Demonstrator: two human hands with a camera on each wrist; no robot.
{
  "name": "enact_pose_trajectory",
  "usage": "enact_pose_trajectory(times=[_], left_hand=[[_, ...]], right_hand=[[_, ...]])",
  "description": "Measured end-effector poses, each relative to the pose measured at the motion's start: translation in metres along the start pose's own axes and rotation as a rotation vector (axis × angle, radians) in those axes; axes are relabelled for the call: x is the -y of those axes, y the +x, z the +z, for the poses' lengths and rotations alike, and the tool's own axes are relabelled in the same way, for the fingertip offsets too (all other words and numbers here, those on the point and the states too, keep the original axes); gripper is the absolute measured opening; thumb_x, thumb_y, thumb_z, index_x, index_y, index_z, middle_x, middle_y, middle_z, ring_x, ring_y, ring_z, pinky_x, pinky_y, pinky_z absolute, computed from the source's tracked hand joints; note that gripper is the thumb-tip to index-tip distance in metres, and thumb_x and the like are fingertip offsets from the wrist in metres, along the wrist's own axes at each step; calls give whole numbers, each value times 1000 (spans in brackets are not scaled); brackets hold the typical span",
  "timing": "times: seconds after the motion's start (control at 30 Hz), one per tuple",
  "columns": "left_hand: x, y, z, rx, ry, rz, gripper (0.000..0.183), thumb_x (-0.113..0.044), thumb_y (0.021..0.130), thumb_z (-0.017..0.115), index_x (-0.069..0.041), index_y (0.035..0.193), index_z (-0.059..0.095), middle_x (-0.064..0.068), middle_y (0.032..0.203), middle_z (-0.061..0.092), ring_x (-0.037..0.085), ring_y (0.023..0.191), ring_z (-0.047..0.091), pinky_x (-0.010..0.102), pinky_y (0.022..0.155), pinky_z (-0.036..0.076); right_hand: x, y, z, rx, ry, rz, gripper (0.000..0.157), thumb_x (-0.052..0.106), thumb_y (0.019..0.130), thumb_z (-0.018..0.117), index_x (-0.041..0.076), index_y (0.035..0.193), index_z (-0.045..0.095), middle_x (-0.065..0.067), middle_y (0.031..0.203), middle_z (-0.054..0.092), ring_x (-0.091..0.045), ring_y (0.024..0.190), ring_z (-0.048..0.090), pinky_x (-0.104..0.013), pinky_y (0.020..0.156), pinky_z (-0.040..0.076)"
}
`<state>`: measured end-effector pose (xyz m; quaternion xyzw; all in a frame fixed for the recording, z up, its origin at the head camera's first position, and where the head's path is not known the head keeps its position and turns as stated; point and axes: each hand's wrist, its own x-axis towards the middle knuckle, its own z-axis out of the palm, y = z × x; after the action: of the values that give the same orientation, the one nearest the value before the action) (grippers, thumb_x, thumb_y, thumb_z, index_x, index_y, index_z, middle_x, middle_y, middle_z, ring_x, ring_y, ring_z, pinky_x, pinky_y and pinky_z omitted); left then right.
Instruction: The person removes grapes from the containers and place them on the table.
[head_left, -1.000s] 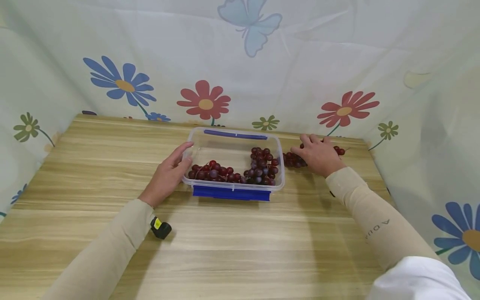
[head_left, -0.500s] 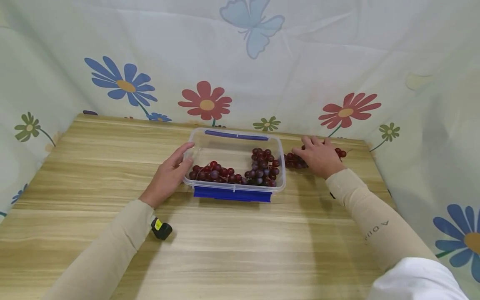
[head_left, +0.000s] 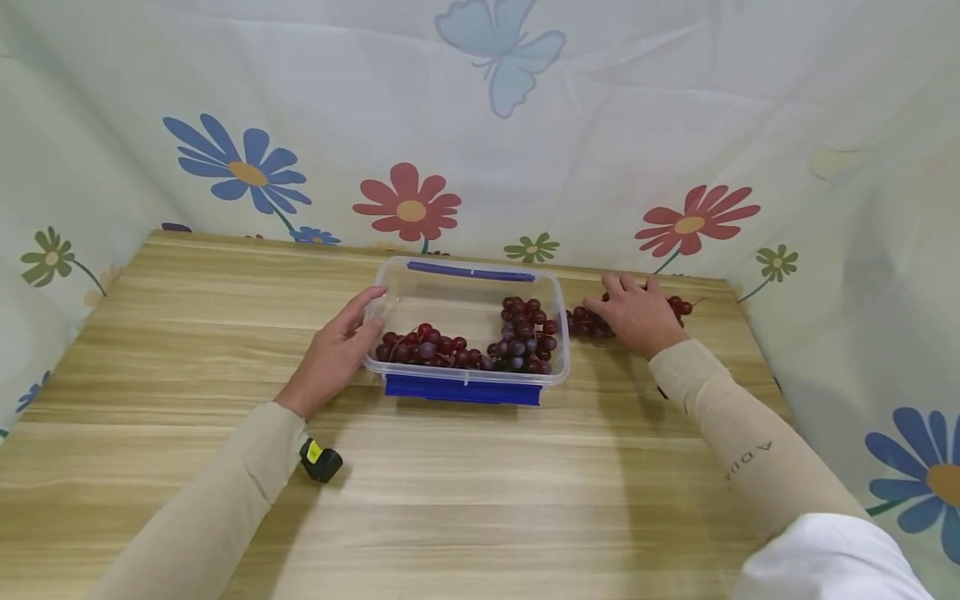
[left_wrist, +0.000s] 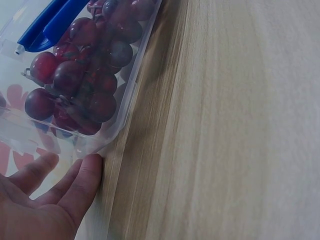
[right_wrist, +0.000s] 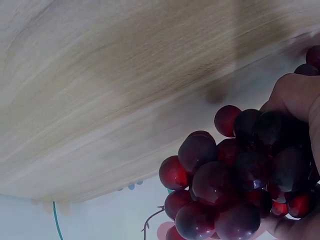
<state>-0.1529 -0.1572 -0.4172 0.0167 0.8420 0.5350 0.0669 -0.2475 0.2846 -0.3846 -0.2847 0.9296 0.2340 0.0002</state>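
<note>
A clear plastic food container [head_left: 468, 377] with blue latches stands on the table without a lid over it. Inside are dark red grapes [head_left: 431, 346] along the near side and another cluster of grapes [head_left: 522, 336] at the right. At the container's left wall, my left hand [head_left: 327, 354] rests with fingers extended; its fingertips [left_wrist: 91, 162] touch the plastic in the left wrist view. To the right of the container, my right hand [head_left: 639, 317] grips a bunch of grapes [right_wrist: 220, 182] from above, thumb and fingers around it. The palm hides the bunch's middle in the head view.
A light wood-grain table [head_left: 480, 500] carries everything. Behind and at both sides hangs a white curtain [head_left: 630, 142] printed with flowers and a butterfly. A small black device [head_left: 321, 462] with a yellow label is at the left wrist.
</note>
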Motion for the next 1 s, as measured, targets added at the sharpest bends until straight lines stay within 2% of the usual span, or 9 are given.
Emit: enact_pose_trajectory(times=[0.37,0.63,1.0], left_hand=[[-1,0,0,-4,5,3,60,-61,106,44,-42,162,34,-4,173,26,36,159,29,68,123,31],[-4,-3,0,-2,-6,2,57,-58,107,44,-42,162,33,-5,174,24,38,160,27,69,123,29],[-1,-1,1,-3,-15,-5,60,-62,106,44,-42,161,34,-6,173,25,37,159,29,68,123,30]], right_hand=[[0,-2,4,-28,-11,10,39,4,101,64,25,133,58,-21,136,53,-42,126,56,-69,100,50],[2,-2,5,-34,-11,11,41,2,101,65,24,134,59,-22,133,53,-42,124,57,-70,98,51],[3,-2,9,-54,-11,23,40,3,101,64,24,135,59,-22,132,53,-42,123,56,-70,99,50]])
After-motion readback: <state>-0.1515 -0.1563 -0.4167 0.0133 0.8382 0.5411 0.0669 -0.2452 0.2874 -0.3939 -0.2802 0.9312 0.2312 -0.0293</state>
